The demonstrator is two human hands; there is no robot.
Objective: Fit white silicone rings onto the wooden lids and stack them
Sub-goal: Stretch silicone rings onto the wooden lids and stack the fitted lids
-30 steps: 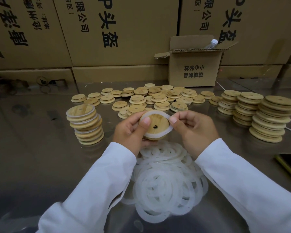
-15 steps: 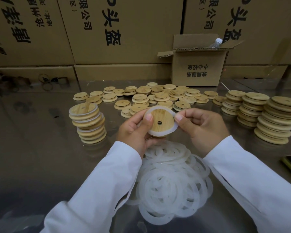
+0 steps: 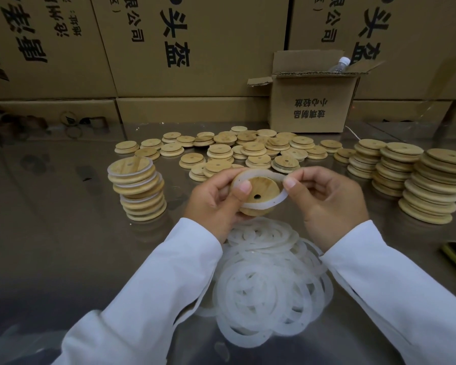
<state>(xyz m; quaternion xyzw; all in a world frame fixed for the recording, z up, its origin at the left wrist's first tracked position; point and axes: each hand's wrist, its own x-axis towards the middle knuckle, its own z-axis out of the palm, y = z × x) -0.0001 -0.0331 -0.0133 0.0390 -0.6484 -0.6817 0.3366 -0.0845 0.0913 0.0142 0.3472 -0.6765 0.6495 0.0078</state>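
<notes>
Lying nearest on the reflective surface (image 3: 63, 259), a loose heap of white silicone rings (image 3: 269, 283) awaits use. Just above it, the left hand (image 3: 213, 201) clamps its fingers (image 3: 244, 187) on a wooden lid (image 3: 258, 192), thumb pressed to the face near the centre hole, while the right hand (image 3: 327, 204) pinches a white silicone ring (image 3: 263, 204) that is stretched partway round the lid's stepped rim. The ring looks seated along the upper edge but stands off at the lower right; released unevenly, it could snap off or twist, since the silicone is under tension. To the left stands a finished stack (image 3: 138, 191) of ringed lids, leaning slightly, so a careless placement might topple it. Beyond the hands lie scattered bare lids (image 3: 248, 151), and to the right taller bare stacks (image 3: 429, 185). Nothing blocks the path to the finished stack. Farthest back sit an open carton (image 3: 311, 104) holding a bottle (image 3: 340, 65) and a wall of cartons (image 3: 195, 43).
</notes>
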